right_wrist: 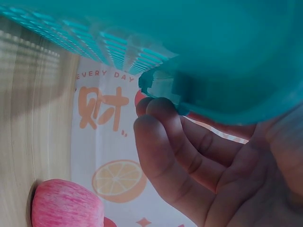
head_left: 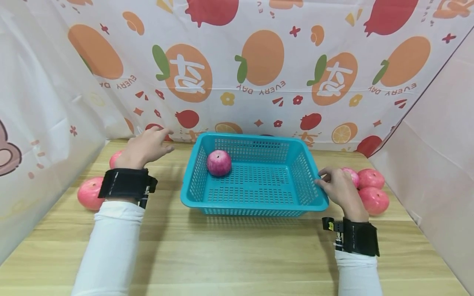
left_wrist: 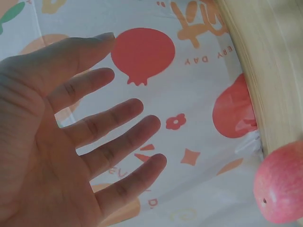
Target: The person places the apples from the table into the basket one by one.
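A teal plastic basket (head_left: 252, 207) with slotted walls is in the middle of the head view. A purplish-pink round fruit (head_left: 219, 163) lies in its left part. My right hand (head_left: 342, 191) grips the basket's right rim; in the right wrist view its fingers (right_wrist: 165, 161) curl up under the rim. My left hand (head_left: 146, 146) hovers left of the basket, apart from it, with nothing in it. The left wrist view shows that palm with fingers (left_wrist: 128, 179) spread. Nearest to it are a pink apple (head_left: 90, 193) and another apple (head_left: 115, 158), partly hidden behind the hand.
Right of my right hand, two pinkish-red apples (head_left: 374, 200) sit with a striped pink fruit (head_left: 352, 176) partly hidden by the hand. All stand on a light wooden table (head_left: 237, 255). A fruit-printed cloth (head_left: 226, 61) hangs behind, and pale cloth sides (head_left: 444, 144) bound the table.
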`<state>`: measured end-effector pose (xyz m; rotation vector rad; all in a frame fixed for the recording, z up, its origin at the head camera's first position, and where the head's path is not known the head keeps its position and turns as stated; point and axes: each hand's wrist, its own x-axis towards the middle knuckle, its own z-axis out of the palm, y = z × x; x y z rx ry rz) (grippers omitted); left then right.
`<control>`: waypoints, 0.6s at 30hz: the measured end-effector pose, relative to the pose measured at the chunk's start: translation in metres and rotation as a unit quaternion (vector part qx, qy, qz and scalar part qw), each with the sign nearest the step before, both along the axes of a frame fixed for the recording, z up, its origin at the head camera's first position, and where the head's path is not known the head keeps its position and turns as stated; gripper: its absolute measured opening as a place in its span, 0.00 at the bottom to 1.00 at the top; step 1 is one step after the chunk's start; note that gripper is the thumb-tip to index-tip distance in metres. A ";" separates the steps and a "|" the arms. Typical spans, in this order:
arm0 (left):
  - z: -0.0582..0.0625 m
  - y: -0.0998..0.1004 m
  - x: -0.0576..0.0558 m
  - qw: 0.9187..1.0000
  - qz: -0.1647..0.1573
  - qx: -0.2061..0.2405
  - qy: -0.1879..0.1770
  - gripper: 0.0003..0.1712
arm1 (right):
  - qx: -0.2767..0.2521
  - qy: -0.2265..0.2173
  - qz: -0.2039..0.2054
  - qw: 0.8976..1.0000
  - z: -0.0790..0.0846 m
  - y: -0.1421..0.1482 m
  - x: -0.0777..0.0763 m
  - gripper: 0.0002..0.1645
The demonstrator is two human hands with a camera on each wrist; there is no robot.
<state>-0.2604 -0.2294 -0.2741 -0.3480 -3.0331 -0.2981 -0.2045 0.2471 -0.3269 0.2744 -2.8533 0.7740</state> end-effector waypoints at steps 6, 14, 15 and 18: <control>-0.003 -0.009 0.006 1.000 0.011 0.002 0.001 0.30 | 0.001 -0.002 -0.002 1.000 0.000 -0.001 0.001 0.17; -0.006 -0.018 0.014 1.000 0.005 0.011 0.003 0.30 | 0.002 0.003 -0.001 1.000 0.000 0.000 0.001 0.16; -0.007 -0.019 0.014 1.000 0.005 0.010 0.006 0.30 | 0.001 0.003 -0.001 1.000 0.000 0.000 0.001 0.16; -0.009 -0.023 0.016 1.000 0.006 0.002 0.015 0.30 | 0.000 0.002 0.000 1.000 0.000 0.000 0.001 0.16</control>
